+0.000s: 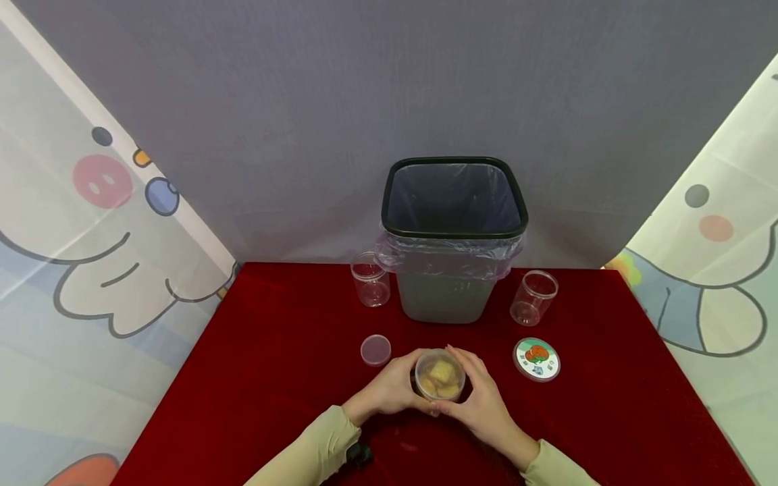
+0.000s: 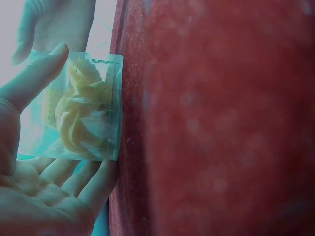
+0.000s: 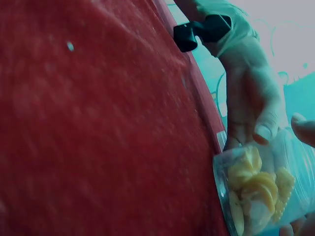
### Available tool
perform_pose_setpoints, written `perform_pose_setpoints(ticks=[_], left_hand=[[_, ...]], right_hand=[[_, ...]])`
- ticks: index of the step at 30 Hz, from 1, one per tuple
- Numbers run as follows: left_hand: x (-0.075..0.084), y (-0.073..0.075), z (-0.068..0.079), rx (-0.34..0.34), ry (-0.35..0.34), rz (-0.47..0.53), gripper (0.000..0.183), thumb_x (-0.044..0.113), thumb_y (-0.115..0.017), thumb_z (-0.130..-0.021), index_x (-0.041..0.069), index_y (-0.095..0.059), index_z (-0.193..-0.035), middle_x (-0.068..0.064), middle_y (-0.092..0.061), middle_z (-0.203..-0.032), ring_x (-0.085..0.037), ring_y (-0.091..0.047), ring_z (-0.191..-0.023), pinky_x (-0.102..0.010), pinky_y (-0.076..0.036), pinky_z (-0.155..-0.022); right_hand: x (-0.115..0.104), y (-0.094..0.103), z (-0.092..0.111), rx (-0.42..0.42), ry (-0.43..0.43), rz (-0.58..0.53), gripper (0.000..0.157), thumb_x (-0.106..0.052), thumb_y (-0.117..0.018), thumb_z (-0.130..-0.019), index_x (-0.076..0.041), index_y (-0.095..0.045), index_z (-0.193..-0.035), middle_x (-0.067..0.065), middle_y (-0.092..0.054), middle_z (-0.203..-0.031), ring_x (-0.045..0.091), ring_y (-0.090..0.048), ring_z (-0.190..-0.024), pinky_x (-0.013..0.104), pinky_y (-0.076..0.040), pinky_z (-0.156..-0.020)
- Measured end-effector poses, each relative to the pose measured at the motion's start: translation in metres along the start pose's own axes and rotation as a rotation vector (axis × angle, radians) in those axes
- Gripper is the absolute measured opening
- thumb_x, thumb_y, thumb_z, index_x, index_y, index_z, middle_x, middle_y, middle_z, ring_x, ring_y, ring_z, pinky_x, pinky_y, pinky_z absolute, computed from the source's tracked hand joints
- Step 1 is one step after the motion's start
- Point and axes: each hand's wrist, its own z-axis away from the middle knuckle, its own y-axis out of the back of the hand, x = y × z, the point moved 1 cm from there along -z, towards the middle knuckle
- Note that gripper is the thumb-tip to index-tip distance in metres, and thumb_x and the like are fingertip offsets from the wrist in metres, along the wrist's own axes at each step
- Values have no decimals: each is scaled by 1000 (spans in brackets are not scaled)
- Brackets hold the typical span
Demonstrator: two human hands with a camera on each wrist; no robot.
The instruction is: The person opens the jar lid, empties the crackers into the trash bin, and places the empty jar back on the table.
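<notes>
In the head view, a clear plastic jar [image 1: 440, 375] with yellow cookies and crackers inside stands upright between both hands near the front of the table. My left hand [image 1: 394, 387] grips its left side, and my right hand [image 1: 481, 402] curves round its right side. The thumbs meet at the near side. Through the wall of the jar [image 2: 88, 110], swirled cookies show in the left wrist view, with the base at the red cloth. Cookies [image 3: 261, 189] appear near the base in the right wrist view too. Whether a lid covers the jar, I cannot tell.
A grey bin [image 1: 446, 297] with a black rim and purple liner stands behind the hands. Clear jars flank it, one left [image 1: 371, 283] and one right [image 1: 532, 300]. A translucent disc [image 1: 375, 350] and a printed round lid [image 1: 537, 359] lie on the red tablecloth [image 1: 286, 324].
</notes>
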Motion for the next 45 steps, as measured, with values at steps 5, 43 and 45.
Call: perform_pose_setpoints(ticks=[5, 43, 45], left_hand=[[1, 0, 1, -10, 13, 7, 94, 50, -85, -58, 34, -38, -137, 16, -49, -128, -5, -50, -113, -29, -43, -95], [-2, -1, 0, -6, 4, 9, 91, 48, -84, -61, 35, -37, -138, 15, -49, -129, -5, -50, -114, -29, -43, -95], [-3, -1, -1, -3, 3, 9, 91, 48, -84, -61, 35, -38, -138, 15, -50, -128, -5, -50, -114, -28, -43, -94]], right_hand=[[8, 7, -6, -82, 34, -29, 86, -39, -83, -68, -28, -39, -141, -5, -42, -138, 17, -40, -124, 41, -37, -98], [-9, -7, 2, 58, -34, 66, 103, -47, -80, -68, -26, -20, -149, 2, -30, -144, 22, -27, -130, 55, -34, -96], [-10, -11, 4, 92, -66, 59, 103, -48, -81, -66, -27, -22, -149, 1, -29, -145, 22, -27, -131, 56, -33, -97]])
